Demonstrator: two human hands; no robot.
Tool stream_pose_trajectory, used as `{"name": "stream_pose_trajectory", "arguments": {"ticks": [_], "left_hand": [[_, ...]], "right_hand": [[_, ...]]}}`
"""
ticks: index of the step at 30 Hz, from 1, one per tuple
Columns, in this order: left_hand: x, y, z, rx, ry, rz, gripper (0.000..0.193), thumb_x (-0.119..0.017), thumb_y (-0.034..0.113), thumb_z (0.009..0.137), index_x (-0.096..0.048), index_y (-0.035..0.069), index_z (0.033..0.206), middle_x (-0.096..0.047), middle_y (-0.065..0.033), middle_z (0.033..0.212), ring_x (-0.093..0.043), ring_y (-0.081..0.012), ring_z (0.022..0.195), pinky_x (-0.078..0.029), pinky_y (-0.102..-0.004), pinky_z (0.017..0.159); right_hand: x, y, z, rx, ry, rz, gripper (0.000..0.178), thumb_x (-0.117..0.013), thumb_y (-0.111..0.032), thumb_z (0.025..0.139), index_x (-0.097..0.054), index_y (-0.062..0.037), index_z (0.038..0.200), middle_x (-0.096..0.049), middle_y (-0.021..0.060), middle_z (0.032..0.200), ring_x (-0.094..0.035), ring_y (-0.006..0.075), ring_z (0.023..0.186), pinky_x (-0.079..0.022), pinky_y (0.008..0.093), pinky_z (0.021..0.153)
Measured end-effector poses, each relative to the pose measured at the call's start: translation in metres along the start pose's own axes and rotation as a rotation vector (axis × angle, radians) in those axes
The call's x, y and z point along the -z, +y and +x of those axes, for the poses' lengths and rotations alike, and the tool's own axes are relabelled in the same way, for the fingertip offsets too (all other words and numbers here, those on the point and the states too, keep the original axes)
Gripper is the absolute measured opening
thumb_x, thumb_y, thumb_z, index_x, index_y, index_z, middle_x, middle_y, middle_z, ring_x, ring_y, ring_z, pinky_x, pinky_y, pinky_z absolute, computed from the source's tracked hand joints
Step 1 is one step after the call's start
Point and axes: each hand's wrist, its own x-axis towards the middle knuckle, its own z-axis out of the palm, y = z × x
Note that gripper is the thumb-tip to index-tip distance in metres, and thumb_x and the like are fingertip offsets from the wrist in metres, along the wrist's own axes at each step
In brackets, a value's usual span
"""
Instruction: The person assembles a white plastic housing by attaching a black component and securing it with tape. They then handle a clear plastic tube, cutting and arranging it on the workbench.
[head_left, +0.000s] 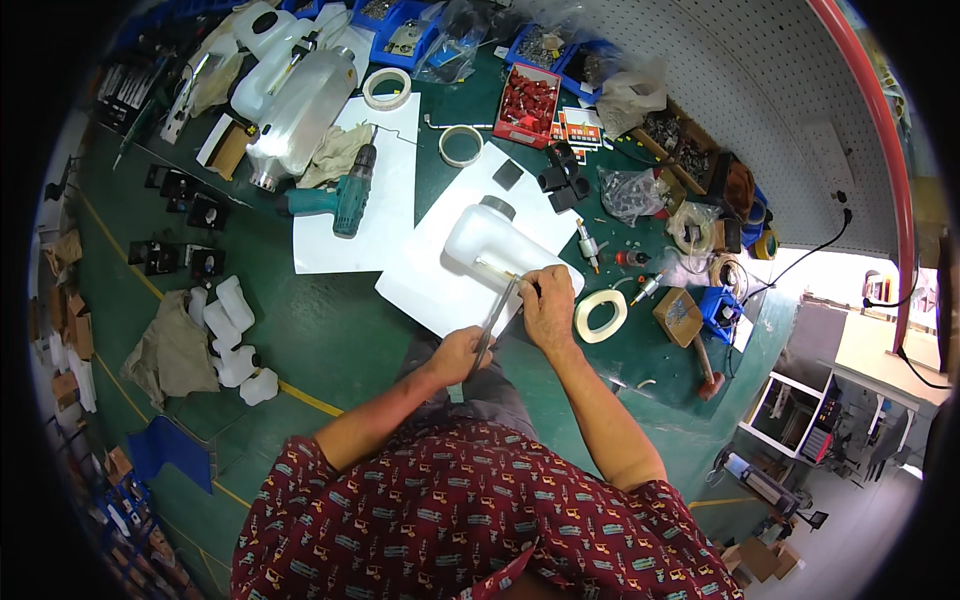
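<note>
Jug, pale plastic and lying on its side, is what we have before us, resting on a white sheet at the near edge of the green bench, with its grey cap facing away from us. On its near side shows a slim yellowish piece, too small for us to name. We judge the step in hand to be close work with the thin metal tool by this piece; the next move seems to call for a steady tip and a jug kept from rolling.

Our left hand is closed round the tool's lower end, its forearm slanting in from the lower left. Our right hand reaches to the jug's near end, fingers bent and drawn together beside the tool's tip; we cannot tell whether they pinch it. Farther out, we have a tape roll just right of the jug, a hammer beyond that, and a drill to the left.
</note>
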Motion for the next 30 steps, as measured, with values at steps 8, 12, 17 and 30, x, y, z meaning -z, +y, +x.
{"name": "stream_pose_trajectory", "arguments": {"ticks": [8, 12, 17, 30], "left_hand": [[0.003, -0.016, 0.027, -0.101, -0.013, -0.092, 0.028, -0.064, 0.004, 0.095, -0.059, -0.007, 0.121, -0.057, 0.0027, 0.08, -0.053, -0.0045, 0.068, -0.043, -0.0215, 0.06], [0.008, -0.008, 0.035, -0.117, -0.062, -0.112, 0.031, -0.062, 0.001, 0.096, -0.056, -0.006, 0.125, -0.06, 0.0, 0.089, -0.055, -0.0057, 0.073, -0.045, -0.0215, 0.062], [0.012, -0.009, 0.049, -0.143, -0.058, -0.074, 0.034, -0.06, -0.001, 0.095, -0.055, -0.006, 0.128, -0.063, -0.0029, 0.098, -0.056, -0.0065, 0.079, -0.048, -0.0217, 0.067], [0.016, -0.01, 0.046, -0.101, -0.012, 0.114, 0.025, -0.065, 0.006, 0.096, -0.065, -0.006, 0.118, -0.071, -0.0047, 0.095, -0.06, -0.0079, 0.076, -0.051, -0.0233, 0.07]], "right_hand": [[0.002, 0.0, 0.003, -0.032, -0.04, 0.04, 0.012, -0.07, -0.014, 0.086, -0.07, -0.0043, 0.091, -0.057, 0.0157, 0.098, -0.058, 0.0366, 0.095, -0.047, 0.0474, 0.081], [0.005, 0.002, 0.004, -0.059, -0.076, 0.075, 0.012, -0.071, -0.015, 0.085, -0.071, -0.0049, 0.092, -0.058, 0.0158, 0.099, -0.059, 0.0368, 0.096, -0.048, 0.0477, 0.083], [0.004, 0.004, 0.005, -0.078, -0.092, 0.077, 0.012, -0.071, -0.015, 0.085, -0.072, -0.0058, 0.092, -0.058, 0.0162, 0.099, -0.06, 0.0374, 0.096, -0.049, 0.048, 0.083], [0.004, 0.003, 0.006, -0.083, -0.064, 0.068, 0.012, -0.07, -0.015, 0.084, -0.072, -0.0048, 0.089, -0.058, 0.0171, 0.098, -0.061, 0.0384, 0.097, -0.05, 0.0485, 0.084]]}}
